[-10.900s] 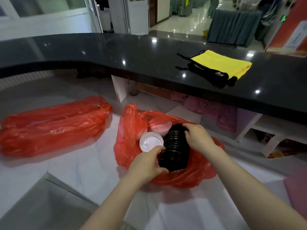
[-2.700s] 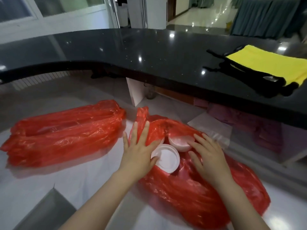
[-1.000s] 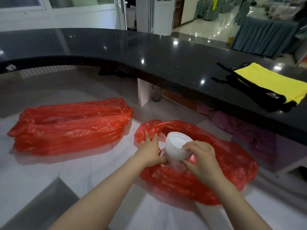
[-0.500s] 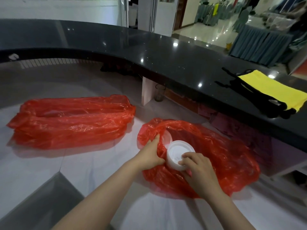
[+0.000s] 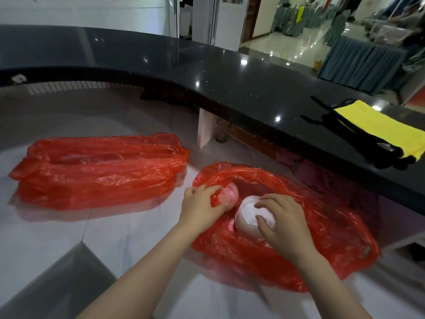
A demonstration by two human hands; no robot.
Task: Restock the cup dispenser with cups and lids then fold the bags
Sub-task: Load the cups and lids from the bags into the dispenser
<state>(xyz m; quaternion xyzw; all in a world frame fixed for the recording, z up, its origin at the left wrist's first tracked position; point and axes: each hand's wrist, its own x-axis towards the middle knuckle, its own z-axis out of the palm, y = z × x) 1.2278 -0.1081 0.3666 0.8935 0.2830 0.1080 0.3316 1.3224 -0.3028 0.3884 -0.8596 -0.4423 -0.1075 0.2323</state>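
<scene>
Since 0.5 s ago your right hand (image 5: 284,223) has shifted atop the white lid stack (image 5: 251,217), fingers curled over its rim, gripping it. Stack sits inside the open red bag (image 5: 322,238) on the white counter (image 5: 46,226). Your left hand (image 5: 200,207) pinches bag edge w/ a second lid stack (image 5: 227,195) beneath. Second red bag (image 5: 99,169) lies left, well apart.

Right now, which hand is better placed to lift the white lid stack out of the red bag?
Right. The right hand already has its grip on the white lid stack, fingers curled over the top. The left hand is busy holding the red bag at its edge.
</scene>
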